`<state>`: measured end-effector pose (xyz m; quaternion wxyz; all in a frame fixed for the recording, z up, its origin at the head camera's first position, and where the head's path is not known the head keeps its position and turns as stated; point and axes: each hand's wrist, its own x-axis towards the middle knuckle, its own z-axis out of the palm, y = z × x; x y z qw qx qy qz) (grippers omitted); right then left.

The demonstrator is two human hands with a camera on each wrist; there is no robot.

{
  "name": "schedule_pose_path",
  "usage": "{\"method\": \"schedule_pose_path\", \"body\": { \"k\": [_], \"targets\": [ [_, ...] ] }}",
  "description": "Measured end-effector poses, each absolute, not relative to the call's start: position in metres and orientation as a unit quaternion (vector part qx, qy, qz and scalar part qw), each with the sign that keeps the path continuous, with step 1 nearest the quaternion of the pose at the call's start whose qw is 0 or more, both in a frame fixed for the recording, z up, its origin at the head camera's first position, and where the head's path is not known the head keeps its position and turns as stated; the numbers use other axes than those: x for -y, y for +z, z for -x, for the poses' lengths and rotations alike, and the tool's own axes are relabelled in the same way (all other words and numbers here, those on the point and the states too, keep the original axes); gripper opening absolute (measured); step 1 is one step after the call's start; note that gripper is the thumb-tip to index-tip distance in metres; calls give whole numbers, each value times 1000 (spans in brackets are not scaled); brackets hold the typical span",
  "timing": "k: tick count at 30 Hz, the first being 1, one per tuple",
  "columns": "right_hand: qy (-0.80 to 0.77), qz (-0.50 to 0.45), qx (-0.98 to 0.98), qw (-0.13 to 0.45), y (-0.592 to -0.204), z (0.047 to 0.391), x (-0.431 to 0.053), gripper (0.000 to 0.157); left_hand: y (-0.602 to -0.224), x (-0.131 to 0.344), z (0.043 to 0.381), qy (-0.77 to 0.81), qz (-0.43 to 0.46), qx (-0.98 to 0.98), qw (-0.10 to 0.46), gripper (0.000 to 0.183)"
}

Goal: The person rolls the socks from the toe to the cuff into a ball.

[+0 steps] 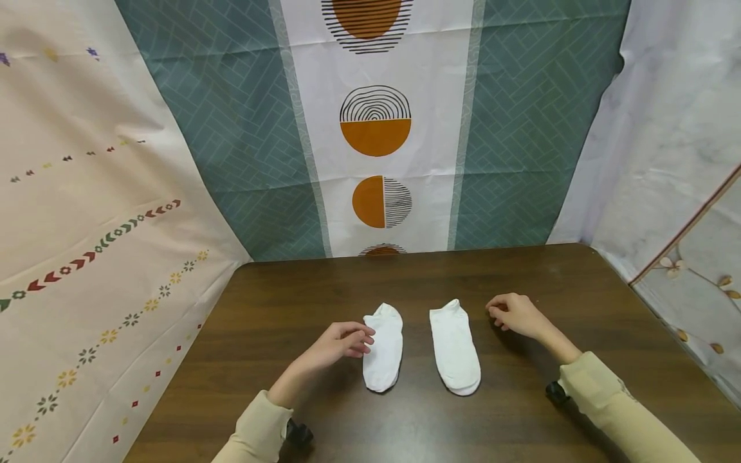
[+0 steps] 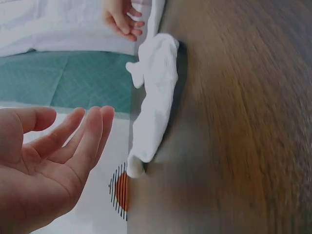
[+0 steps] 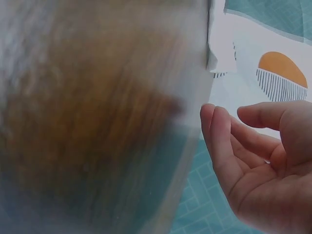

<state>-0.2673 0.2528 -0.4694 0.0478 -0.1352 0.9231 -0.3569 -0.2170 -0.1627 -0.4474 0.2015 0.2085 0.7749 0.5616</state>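
Note:
Two white ankle socks lie flat on the dark wooden table (image 1: pixel 405 424), side by side with a gap between them. My left hand (image 1: pixel 341 341) is at the left sock (image 1: pixel 384 354), its loosely bent fingers overlapping the sock's left edge in the head view. In the left wrist view, empty space shows between the fingers of that hand (image 2: pixel 63 161) and a white sock (image 2: pixel 158 92). Right of the right sock (image 1: pixel 454 350), my right hand (image 1: pixel 515 315) hovers with fingers relaxed and nothing in them. The right wrist view shows this hand (image 3: pixel 263 161) empty, with part of a white sock (image 3: pixel 222 44) beyond.
A patterned cloth (image 1: pixel 376 193) with orange and striped circles hangs behind the table's far edge. Cream cloth (image 1: pixel 104 257) with small motifs is at the left, and a marble-print sheet (image 1: pixel 677 161) at the right. A dark strap piece (image 1: pixel 298 434) sits at the left wrist.

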Motion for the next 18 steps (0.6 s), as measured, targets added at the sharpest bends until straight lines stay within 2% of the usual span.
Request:
{"method": "schedule_pose_path", "body": {
  "k": [7,18],
  "targets": [
    [-362,137,-921,53,-472,267,-247,22,-452,157,217,565,-237,-761,214,41],
    [-369,140,-917,63,-470,268,-240,22,-452,134,214,602,-165,-744,238,39]
  ]
}}
